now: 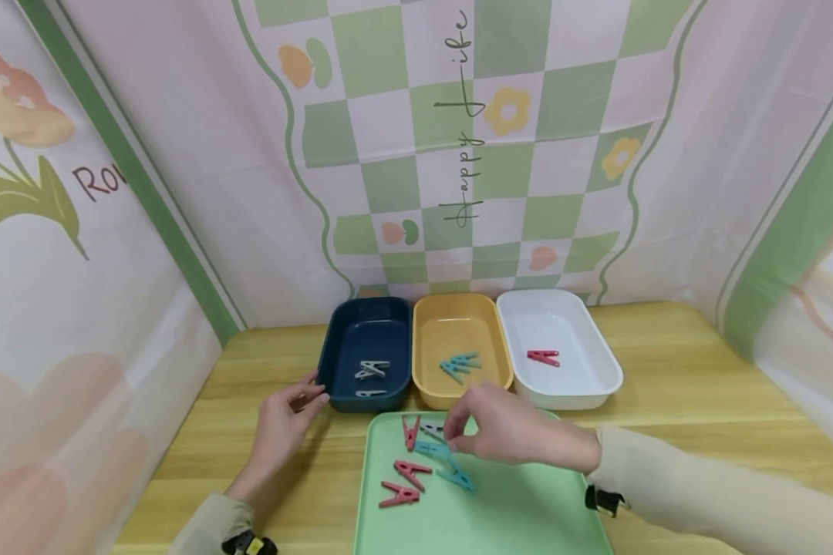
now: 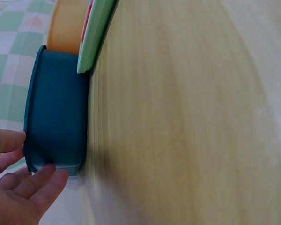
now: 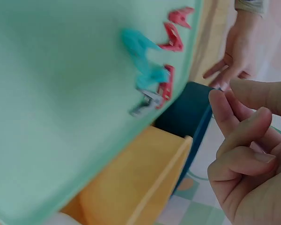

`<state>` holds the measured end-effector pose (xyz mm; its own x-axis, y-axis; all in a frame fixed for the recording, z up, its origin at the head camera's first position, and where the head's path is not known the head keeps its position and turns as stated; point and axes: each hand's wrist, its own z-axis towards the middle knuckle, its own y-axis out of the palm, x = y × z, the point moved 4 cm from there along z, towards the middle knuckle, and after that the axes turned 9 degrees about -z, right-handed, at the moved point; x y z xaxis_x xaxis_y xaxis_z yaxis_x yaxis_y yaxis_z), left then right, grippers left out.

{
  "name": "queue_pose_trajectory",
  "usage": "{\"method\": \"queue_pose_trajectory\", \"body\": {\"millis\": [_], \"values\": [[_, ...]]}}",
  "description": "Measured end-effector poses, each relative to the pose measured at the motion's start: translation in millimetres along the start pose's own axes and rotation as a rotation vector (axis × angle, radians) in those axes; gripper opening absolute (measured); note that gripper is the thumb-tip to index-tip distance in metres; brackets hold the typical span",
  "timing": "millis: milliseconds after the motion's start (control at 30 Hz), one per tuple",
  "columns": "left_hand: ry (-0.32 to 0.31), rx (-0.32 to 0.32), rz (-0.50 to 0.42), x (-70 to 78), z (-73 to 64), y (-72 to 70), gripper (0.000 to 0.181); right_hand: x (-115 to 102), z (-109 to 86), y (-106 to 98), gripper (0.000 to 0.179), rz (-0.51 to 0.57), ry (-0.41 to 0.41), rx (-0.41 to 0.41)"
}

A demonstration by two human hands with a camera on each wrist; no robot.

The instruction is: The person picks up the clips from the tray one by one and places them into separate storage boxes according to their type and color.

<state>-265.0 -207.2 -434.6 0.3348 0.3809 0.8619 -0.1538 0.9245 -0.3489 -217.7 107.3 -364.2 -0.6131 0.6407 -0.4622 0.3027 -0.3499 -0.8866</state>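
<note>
Reaching for the next clip, by the look of it. Right hand (image 1: 503, 428) hovers over the far edge of the light-green rectangular tray (image 1: 507, 512), fingers bent, thumb and index tips nearly together; no clip visible between them. Contact with anything: cannot tell.

Closest to those fingertips: a small grey V-shaped clothes clip (image 1: 432, 428) and a small light-blue clothes clip (image 1: 430, 447), both lying on the tray. Second light-blue clip (image 1: 462, 481) just nearer. Three small pinkish-red clothes clips (image 1: 399, 495) on the tray too, left of the blue ones.

Left hand (image 1: 281, 424) rests at the near-left corner of the dark-navy rounded box (image 1: 368, 331); fingers fairly straight, touching it, lifting nothing. Probably steadying.

Step in hand, my read: colour sorting, roughly midway. Navy box has grey clips, yellow-orange rounded box (image 1: 458, 327) two blue, white rounded box (image 1: 548, 320) one red. Boxes stand side by side on the wood-grain table (image 1: 680, 354).

Next move calls for a narrow pinch on one clip without dragging its neighbours, then a lift to the matching box. Grey and blue lie close; snagging the wrong one seems the main risk.
</note>
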Motion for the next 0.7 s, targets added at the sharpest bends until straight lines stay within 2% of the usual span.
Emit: {"method": "queue_pose_trajectory", "body": {"millis": [233, 467, 567, 700], "values": [[-0.014, -0.002, 0.004, -3.4, -0.9, -0.1, 0.015, 13.3, -13.3, 21.0, 0.015, 0.011, 0.055, -0.033], [-0.022, 0.001, 0.005, -4.1, -1.2, 0.5, 0.014, 24.9, -21.8, 35.1, 0.021, -0.008, 0.092, -0.003], [-0.017, 0.003, 0.005, -3.4, -0.8, 0.3, 0.014, 26.2, -23.0, 37.7, 0.023, -0.024, 0.09, 0.006], [-0.01, -0.001, 0.004, -2.2, -0.6, -0.4, 0.014, 25.5, -22.5, 41.6, 0.031, -0.036, 0.073, -0.023]]}}
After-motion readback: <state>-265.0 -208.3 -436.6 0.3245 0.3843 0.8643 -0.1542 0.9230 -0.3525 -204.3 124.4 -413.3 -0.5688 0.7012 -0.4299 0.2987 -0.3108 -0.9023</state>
